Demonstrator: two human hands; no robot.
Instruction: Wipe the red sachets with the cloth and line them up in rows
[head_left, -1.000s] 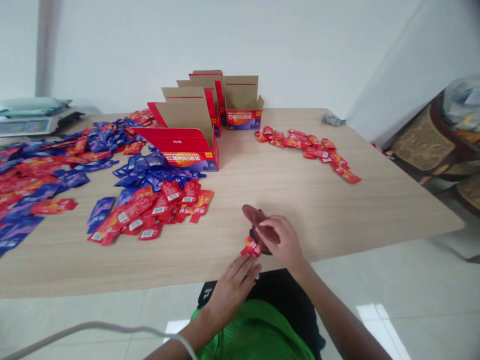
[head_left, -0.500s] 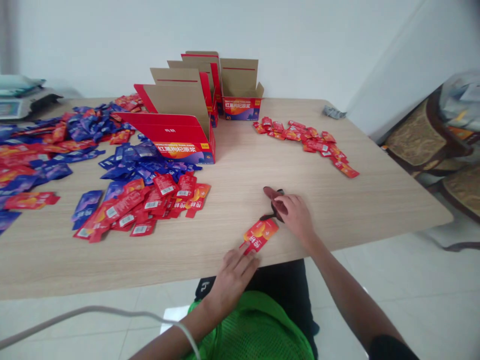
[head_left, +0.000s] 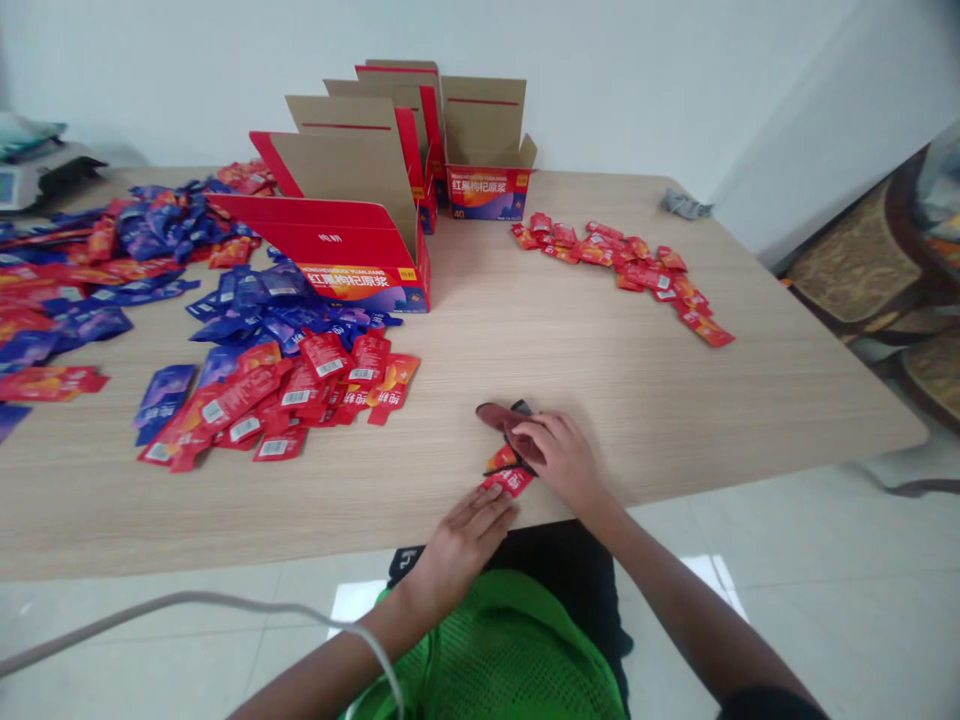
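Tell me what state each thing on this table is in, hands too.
Boxes, open, flaps raised.
Blue packets, heaped.
Front red packets, heaped.
Far-right red packets, strewn in a band.
Packet at near edge, held down.
Maroon item, pinched.
Left hand, flat on that packet.
Right hand, closed on maroon item.
Scale, loaded; power unclear.

The one head view looks forward and down, from above and behind both hands, over the counter [head_left: 465,380].

Bare tabletop [head_left: 480,350] between near red box [head_left: 367,290] and right-hand sachet row [head_left: 637,265]; left side blocked by sachet heaps [head_left: 292,370].
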